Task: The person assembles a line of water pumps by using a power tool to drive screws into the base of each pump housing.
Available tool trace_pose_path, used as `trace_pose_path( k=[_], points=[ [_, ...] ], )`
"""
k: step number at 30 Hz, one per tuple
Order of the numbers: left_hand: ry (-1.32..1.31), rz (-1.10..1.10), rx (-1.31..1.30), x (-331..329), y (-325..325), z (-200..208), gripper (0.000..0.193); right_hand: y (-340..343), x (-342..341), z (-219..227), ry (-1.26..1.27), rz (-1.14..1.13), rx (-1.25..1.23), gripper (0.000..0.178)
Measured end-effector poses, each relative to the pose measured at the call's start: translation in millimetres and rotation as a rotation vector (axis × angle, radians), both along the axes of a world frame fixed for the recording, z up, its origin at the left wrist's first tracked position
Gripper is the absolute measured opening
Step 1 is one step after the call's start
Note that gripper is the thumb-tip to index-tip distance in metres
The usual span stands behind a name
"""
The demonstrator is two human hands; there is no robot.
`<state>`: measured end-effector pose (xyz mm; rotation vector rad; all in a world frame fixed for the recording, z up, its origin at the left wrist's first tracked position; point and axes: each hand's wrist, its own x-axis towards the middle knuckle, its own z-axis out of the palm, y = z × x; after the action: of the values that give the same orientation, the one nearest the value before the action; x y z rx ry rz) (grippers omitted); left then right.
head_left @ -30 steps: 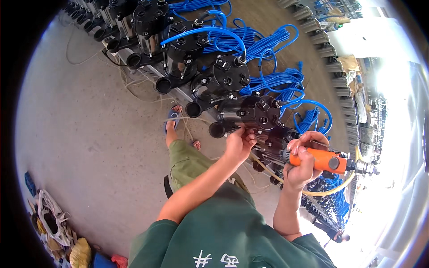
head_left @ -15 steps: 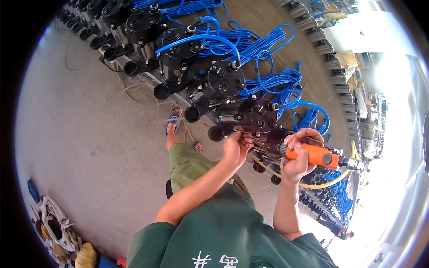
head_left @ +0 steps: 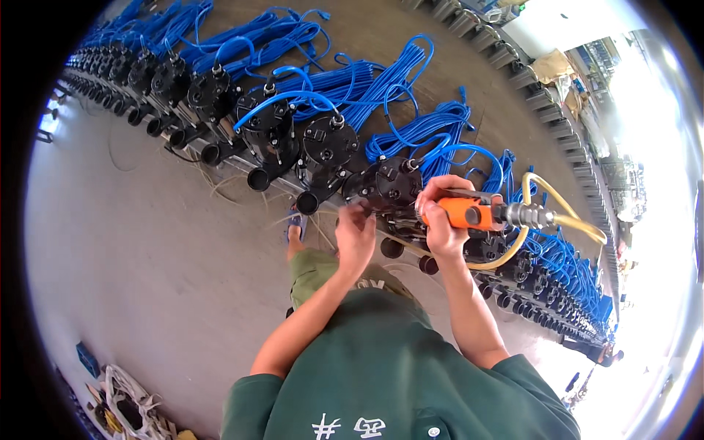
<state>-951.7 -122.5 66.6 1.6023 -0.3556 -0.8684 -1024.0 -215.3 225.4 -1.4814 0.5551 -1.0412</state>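
Note:
My right hand is wrapped round an orange pneumatic screwdriver, with its metal hose fitting pointing right. The tool's front end lies beside the lid of a black submersible pump and is partly hidden by my fingers. My left hand is at the near side of that pump, over its outlet, fingers curled together and slightly blurred. Whatever they pinch is hidden. A blue cable rises from the pump's lid.
A long row of similar pumps runs from far left to lower right, with coiled blue cables behind. A yellow air hose loops right of the tool. Metal cylinders line the far side. Sacks lie lower left.
The view has shifted, so the pumps appear further left and lower. My left hand has moved onto the pump's outlet, and the screwdriver has come closer to the pump's lid.

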Motion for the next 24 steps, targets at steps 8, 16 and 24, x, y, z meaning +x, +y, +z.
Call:
trace_pose_path(
  k=[8,16,24],
  points=[
    [-0.604,-0.205,-0.193,32,-20,-1,0.112,-3,5,-3,-0.031,0.01,-0.025,0.028],
    [-0.489,-0.272,-0.106,39,-17,-2,0.108,6,27,33,-0.003,0.048,0.007,0.029],
    [-0.609,-0.237,-0.207,42,-23,-5,0.104,-8,67,-9,-0.073,0.218,-0.016,0.031]
  ],
)
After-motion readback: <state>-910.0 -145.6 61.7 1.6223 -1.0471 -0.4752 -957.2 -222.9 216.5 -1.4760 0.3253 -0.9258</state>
